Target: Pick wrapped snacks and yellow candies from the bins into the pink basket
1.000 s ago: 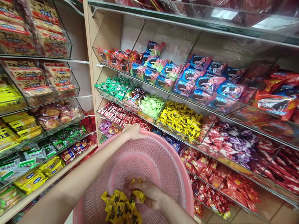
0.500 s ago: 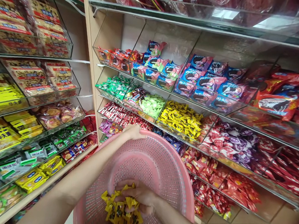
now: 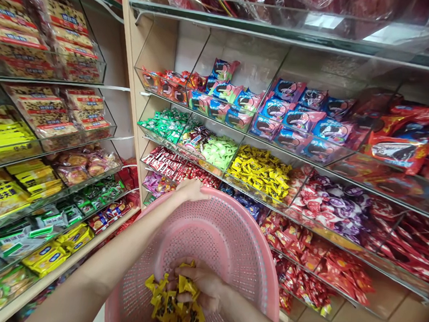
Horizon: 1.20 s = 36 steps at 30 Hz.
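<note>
Pink, round plastic basket (image 3: 237,248) with a smooth raised rim and walls pierced by rows of small holes, tilted so its inside faces the viewer. At its bottom lies one heap of small candies in shiny yellow wrappers (image 3: 176,315) with dark printing and pinched ends. Their overlap makes an exact count impossible; well over ten seem to show.

Two bare hands are in view. The left hand (image 3: 193,191) rests on the far rim, its grip closed over the edge. The right hand (image 3: 204,283) is inside the basket at the top of the heap, its grip curled around a few yellow candies; how many cannot be told.

Beyond the basket, one clear-fronted shelf bin holds many matching yellow-wrapped candies (image 3: 261,170), too many to count. Above that are more than ten blue-and-pink cookie packets (image 3: 304,117). Farther left is one bin of small green-wrapped sweets (image 3: 167,123).
</note>
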Each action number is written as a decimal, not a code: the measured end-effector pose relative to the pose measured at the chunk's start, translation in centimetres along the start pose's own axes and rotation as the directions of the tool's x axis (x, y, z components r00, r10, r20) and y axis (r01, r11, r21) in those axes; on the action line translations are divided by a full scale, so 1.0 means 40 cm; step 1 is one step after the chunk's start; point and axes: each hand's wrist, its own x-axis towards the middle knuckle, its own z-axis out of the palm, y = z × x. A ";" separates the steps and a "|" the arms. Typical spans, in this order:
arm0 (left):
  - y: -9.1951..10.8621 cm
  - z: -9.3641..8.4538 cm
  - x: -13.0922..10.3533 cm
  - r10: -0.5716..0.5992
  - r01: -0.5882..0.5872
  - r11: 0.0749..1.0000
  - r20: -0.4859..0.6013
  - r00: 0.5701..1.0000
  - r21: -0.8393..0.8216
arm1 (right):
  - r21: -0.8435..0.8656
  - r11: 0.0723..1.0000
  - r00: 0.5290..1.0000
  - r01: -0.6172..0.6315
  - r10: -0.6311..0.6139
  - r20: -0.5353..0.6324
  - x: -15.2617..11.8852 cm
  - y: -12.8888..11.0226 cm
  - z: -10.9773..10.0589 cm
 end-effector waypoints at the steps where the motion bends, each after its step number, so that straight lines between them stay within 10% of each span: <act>1: 0.001 0.000 0.000 -0.004 0.004 1.000 0.000 1.000 0.000 | -0.004 1.000 1.000 0.001 -0.001 0.004 -0.003 -0.001 0.003; 15: -0.002 0.001 0.001 0.011 -0.011 1.000 -0.002 1.000 0.007 | -0.012 1.000 0.994 -0.026 0.027 0.103 -0.009 0.006 0.008; 24: -0.002 -0.004 -0.003 0.019 -0.018 1.000 -0.006 1.000 0.017 | 0.045 0.999 0.999 0.001 0.001 -0.054 -0.001 -0.001 0.011; 36: 0.004 -0.011 -0.006 0.007 -0.007 1.000 -0.004 1.000 0.017 | 0.013 1.000 0.988 0.015 -0.017 0.153 -0.024 -0.006 -0.001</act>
